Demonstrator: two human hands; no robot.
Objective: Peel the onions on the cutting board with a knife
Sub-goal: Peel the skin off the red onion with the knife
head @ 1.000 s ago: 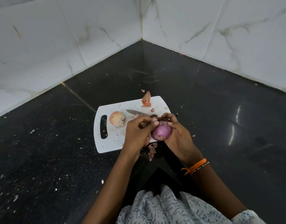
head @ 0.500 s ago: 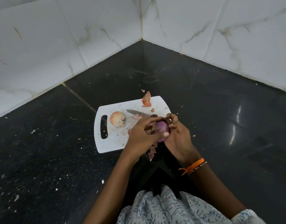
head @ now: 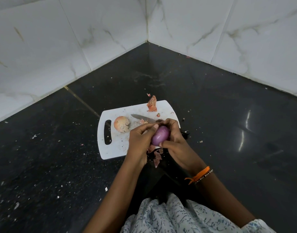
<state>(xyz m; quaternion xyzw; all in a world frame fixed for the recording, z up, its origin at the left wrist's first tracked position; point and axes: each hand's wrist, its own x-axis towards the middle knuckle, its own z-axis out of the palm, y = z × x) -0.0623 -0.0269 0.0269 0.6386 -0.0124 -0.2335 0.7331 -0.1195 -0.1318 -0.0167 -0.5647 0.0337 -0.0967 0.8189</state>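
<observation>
White marble-look wall tiles meet in a corner beyond the hands. Below them, a black polished table, speckled with pale crumbs and scraps to the left of the left hand.

White plastic cutting board with a slot handle at its left end, lying under and beyond both hands. Surface dusty with bits of skin.

Left hand: fingers curled against the left side of the peeled onion, thumb reaching over its top. Right hand: fingers wrapped round the far side, thumb pressed on the near lower end. Both hands grip it, raised over the near right part of the board.

Peeled onion: smooth, glossy, purple, oval, no dry skin showing on the visible face.

Unpeeled onion: on the board, just left of the left hand, pale orange-tan papery skin, torn and ragged at its near right side.

Knife: lying flat on the board beyond the left hand, blade tip pointing left; handle mostly hidden behind the hands.

Curled orange peel at the board's far edge, beyond the hands. Reddish peel scraps below the hands, at the board's near edge.

Orange thread band on the right wrist, beside a dark band with white marks too small to read.
</observation>
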